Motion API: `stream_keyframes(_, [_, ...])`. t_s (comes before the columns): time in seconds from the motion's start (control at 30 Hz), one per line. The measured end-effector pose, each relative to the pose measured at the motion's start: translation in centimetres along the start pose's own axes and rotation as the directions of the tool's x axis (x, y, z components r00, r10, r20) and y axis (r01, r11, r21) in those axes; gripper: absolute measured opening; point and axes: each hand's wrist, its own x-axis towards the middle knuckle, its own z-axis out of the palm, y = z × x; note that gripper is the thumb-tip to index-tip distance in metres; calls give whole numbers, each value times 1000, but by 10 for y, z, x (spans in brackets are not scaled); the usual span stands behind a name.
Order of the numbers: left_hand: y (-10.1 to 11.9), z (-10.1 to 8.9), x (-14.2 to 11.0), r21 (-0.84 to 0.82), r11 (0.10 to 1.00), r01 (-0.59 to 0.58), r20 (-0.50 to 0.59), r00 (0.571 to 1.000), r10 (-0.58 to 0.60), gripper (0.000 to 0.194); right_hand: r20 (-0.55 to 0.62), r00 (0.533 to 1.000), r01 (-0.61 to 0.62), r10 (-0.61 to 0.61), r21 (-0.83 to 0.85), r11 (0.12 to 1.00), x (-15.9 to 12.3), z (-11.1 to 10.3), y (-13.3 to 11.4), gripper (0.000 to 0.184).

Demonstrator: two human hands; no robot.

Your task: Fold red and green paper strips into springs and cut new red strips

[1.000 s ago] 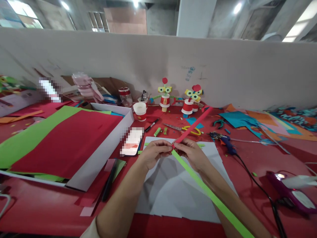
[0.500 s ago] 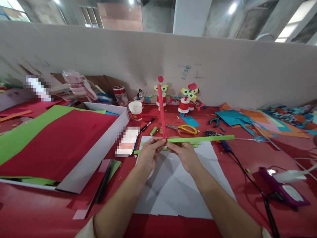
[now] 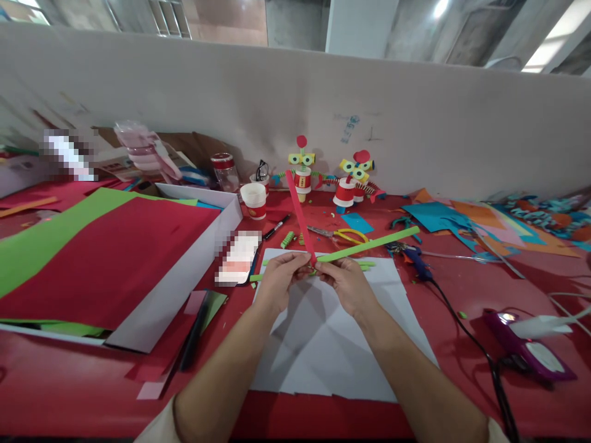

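Observation:
Over the white paper sheets (image 3: 332, 351), my left hand (image 3: 277, 280) and my right hand (image 3: 346, 283) meet with fingertips pinched. Between them a red paper strip (image 3: 300, 215) and a light green paper strip (image 3: 373, 242) cross at one end, in a small folded joint. My left hand grips that joint on the red side, and my right hand pinches it beside the green strip. The red strip points away, leaning left; the green one slants up to the right. More green strips (image 3: 256, 278) lie on the sheets behind my hands, partly hidden.
Yellow-handled scissors (image 3: 349, 235), a folded green paper spring (image 3: 288, 239) and a marker (image 3: 277, 226) lie beyond. Paper-cup figures (image 3: 302, 178) stand by the wall. A box of coloured paper (image 3: 133, 338) and a phone (image 3: 239, 258) are left; a glue gun (image 3: 418, 263) with its cord is right.
The red strip has tipped left and lower, and the green strip's far end has swung upward. Both hands stay together at the joint. The view has shifted slightly.

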Motion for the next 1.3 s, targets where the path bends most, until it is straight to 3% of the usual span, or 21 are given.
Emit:
stream_keyframes(0.2, [0, -1, 0, 80, 995, -66, 35, 997, 64, 22, 5, 1000, -4, 4, -50, 999, -2, 0, -3, 12])
stream_keyframes(0.4, [-6, 0, 3, 100, 989, -113, -4, 994, 114, 22, 21, 999, 44, -42, -75, 996, -2, 1, -3, 10])
stream_keyframes(0.83, [-3, -1, 1, 120, 987, -109, 32, 994, 106, 22, -13, 997, 72, -75, -149, 986, -1, 0, -3, 8])
stream_keyframes(1.13, [-17, 2, 6, 198, 931, -308, -42, 946, 322, 16, 9, 1000, -11, 11, 14, 1000, -2, 2, 0, 22])
stream_keyframes(1.3, [-11, 2, 3, 156, 965, -210, -84, 971, 225, 19, 30, 999, 15, -15, -8, 1000, 1, 0, 2, 18])
